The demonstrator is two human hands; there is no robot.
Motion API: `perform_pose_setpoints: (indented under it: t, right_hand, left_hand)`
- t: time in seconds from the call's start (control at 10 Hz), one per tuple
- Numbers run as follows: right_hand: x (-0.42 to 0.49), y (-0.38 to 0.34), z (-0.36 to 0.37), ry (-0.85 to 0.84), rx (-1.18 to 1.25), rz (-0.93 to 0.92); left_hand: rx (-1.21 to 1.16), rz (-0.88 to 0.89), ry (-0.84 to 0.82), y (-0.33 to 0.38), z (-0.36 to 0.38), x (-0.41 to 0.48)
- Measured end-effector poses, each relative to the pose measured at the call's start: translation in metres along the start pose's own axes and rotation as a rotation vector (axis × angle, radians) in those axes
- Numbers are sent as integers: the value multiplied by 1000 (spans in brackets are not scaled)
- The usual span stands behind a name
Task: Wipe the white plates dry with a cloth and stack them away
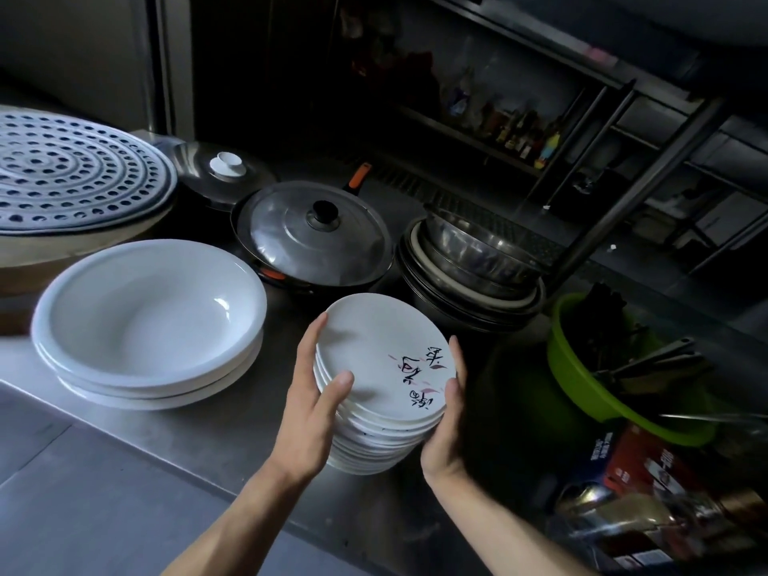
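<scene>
A stack of several small white plates (374, 347) stands on the steel counter (232, 426) at centre; the top plate carries dark brush writing and pink marks. My left hand (309, 405) grips the stack's left side, thumb curled over the top plate's rim. My right hand (446, 426) cups the stack's right side, fingers wrapped round its edge. No cloth is in view.
A stack of large white deep plates (149, 318) sits to the left. Behind stand a perforated steamer tray (70, 176), two lidded pans (311, 239), and stacked metal bowls (473, 259). A green basin of utensils (582, 388) is at right, boxes (640, 463) below it.
</scene>
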State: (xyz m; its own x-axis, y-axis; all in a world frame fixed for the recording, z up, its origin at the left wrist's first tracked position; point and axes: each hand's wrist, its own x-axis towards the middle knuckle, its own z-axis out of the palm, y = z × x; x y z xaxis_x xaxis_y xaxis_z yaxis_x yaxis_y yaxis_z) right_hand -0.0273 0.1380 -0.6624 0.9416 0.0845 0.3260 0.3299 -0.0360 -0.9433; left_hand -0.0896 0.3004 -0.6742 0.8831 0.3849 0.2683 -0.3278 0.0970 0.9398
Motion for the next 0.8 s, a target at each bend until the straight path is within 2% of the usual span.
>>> perform_pose_setpoints:
  t: [0.5, 0.6, 0.7, 0.8]
  right_hand:
    - [7, -4, -20, -149, -25, 98]
    - [11, -9, -39, -246, -138, 107]
    - [18, -23, -49, -280, -367, 41]
    - [32, -57, -45, -308, -631, -146]
  left_hand:
    - [110, -66, -116, 17, -9, -4]
    - [196, -103, -112, 24, -13, -2]
    - [313, -107, -98, 27, -17, -1]
    - [489, -69, -50, 43, -25, 2]
